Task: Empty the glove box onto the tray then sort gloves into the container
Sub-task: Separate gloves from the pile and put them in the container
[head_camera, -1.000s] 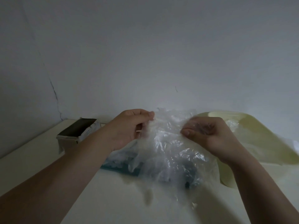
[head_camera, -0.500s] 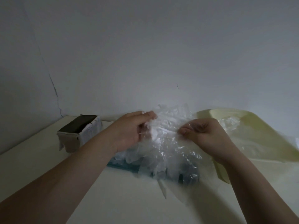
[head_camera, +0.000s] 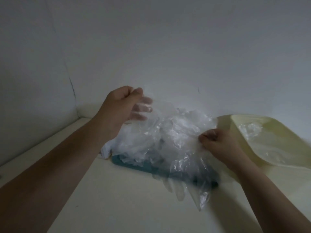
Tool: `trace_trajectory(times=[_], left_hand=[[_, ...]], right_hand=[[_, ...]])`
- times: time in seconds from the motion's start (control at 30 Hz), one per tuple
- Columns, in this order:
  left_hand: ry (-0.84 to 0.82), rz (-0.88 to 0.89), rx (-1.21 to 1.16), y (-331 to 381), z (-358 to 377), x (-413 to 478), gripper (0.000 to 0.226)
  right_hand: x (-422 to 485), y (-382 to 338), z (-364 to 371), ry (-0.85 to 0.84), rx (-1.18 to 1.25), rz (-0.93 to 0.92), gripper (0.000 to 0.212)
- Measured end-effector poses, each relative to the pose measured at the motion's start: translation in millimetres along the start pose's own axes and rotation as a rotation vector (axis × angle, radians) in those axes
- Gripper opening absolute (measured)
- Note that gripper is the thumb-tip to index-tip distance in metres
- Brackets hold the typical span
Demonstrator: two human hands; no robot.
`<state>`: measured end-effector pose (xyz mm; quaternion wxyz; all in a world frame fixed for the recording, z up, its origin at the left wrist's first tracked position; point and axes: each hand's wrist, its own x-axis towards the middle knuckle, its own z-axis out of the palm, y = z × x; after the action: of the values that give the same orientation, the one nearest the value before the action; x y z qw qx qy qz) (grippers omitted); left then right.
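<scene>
A heap of clear thin plastic gloves [head_camera: 168, 137] lies on the flat teal tray [head_camera: 134, 166] mid-tabletop, spilling over the tray's near edge. The left hand [head_camera: 124, 105], raised over the heap's left side, pinches glove film between thumb and forefinger. The right hand [head_camera: 217, 142] pinches film at the heap's right side. Toward the right edge of the cream tabletop [head_camera: 117, 199], the pale yellow plastic container [head_camera: 249, 163] holds a few clear gloves.

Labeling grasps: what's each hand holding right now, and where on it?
Right hand pinches a clear glove near its upper edge. Left hand: fingers lie behind the plastic, so whether it holds anything can't be told.
</scene>
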<state>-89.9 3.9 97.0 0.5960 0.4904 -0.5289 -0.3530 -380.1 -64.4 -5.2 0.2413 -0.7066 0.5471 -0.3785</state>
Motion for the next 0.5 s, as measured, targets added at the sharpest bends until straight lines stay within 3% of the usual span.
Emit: trace_trajectory(times=[0.13, 0.3, 0.37, 0.47, 0.5], left_hand=[[-0.219, 0.064, 0.072, 33, 10, -23, 0.025], [-0.131, 0.132, 0.249, 29, 33, -26, 0.026], [-0.094, 0.117, 0.264, 22, 43, -22, 0.025], [-0.137, 0.075, 0.269, 17, 72, -21, 0.029], [-0.161, 0.054, 0.258, 16, 85, -21, 0.033]], right_hand=[[-2, -13, -4, 0.121, -0.161, -0.106, 0.024], [-16, -46, -36, 0.408, -0.208, -0.327, 0.01], [-20, -62, -56, 0.348, -0.099, -0.27, 0.016], [-15, -65, -91, 0.221, 0.336, -0.068, 0.016], [-12, -59, -104, 0.223, 0.373, -0.023, 0.016]])
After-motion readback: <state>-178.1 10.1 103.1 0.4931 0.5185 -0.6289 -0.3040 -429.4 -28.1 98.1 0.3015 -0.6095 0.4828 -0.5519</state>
